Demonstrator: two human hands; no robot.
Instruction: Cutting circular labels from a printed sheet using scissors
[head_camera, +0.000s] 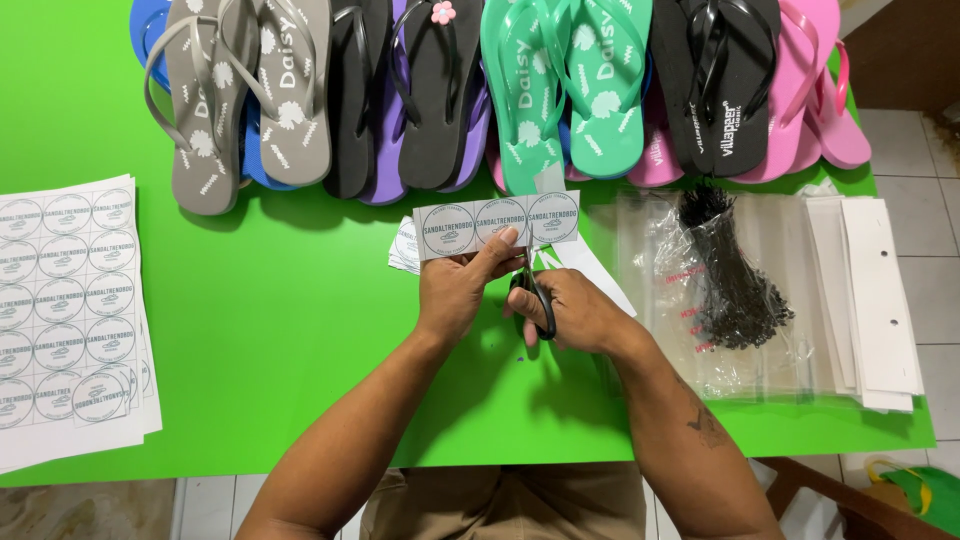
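My left hand (455, 295) pinches a paper strip (497, 222) of three round printed labels, thumb and fingers closed on its lower edge, holding it up flat over the green table (290, 330). My right hand (575, 310) is closed through the black handles of scissors (533, 295), blades pointing up at the strip's bottom edge; I cannot tell if the blades touch the paper. A small pile of cut labels (405, 245) lies on the table just behind the strip, partly hidden by it. To my left, a stack of label sheets (70, 310) sits at the table edge, a loose cut piece on top. To my right, clear plastic bags (740, 290) lie flat in a stack, with a bundle of black ties (730, 285) resting on them; whether the ties are inside a bag or on top, I cannot tell. White card strips (875, 300) with punched holes lie beside the bags, overlapping their right edge. Along the far edge, flip-flops (520, 90) are lined up in overlapping pairs: grey, black, purple, teal, pink, blue underneath.
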